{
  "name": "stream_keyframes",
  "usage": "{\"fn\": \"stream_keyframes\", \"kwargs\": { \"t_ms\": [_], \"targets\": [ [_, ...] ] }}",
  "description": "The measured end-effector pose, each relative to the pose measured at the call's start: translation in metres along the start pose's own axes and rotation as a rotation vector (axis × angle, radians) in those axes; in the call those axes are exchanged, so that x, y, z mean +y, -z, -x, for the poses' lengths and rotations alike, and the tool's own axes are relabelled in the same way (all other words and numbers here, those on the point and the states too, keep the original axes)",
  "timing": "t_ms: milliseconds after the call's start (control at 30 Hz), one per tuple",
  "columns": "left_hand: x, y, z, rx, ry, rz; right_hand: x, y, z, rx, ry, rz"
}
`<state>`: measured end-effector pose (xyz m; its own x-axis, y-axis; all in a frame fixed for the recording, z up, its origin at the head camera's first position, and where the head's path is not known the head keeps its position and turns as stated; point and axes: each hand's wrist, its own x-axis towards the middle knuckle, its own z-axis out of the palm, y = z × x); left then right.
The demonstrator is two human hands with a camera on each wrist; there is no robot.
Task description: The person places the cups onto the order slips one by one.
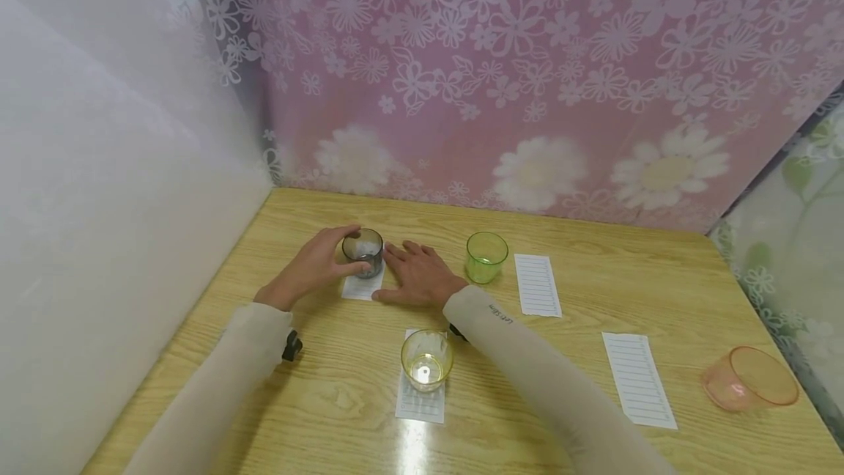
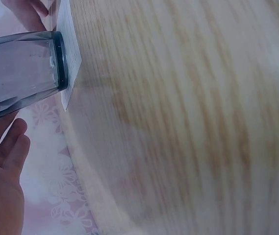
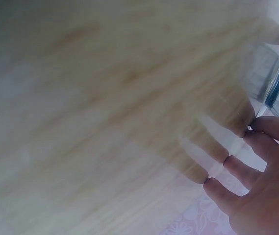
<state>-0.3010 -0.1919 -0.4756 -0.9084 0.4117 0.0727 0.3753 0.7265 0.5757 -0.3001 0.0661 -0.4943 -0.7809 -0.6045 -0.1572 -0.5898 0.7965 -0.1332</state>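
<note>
A smoky grey glass cup stands upright on a lined paper slip at the far left of the table. My left hand grips it, thumb on the near side and fingers round the far side. In the left wrist view the cup sits between thumb and fingers, its base on the paper. Just right of the cup, my right hand rests palm down with its fingers spread. The right wrist view has those fingertips touching the tabletop beside the paper's edge.
A yellow cup stands on another lined slip between the forearms. A green cup is right of my right hand, near a lined slip. Further right lie another slip and an orange cup.
</note>
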Motion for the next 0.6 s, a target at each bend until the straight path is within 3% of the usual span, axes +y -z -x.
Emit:
{"fn": "stream_keyframes", "kwargs": {
  "t_ms": [367,600],
  "targets": [
    [-0.002,0.0,0.001,-0.011,-0.023,0.004,-0.002,0.002,0.002,-0.008,0.001,-0.015],
    [0.0,0.001,0.004,0.008,-0.002,0.016,-0.003,0.011,0.009,0.025,0.01,-0.002]
  ]
}}
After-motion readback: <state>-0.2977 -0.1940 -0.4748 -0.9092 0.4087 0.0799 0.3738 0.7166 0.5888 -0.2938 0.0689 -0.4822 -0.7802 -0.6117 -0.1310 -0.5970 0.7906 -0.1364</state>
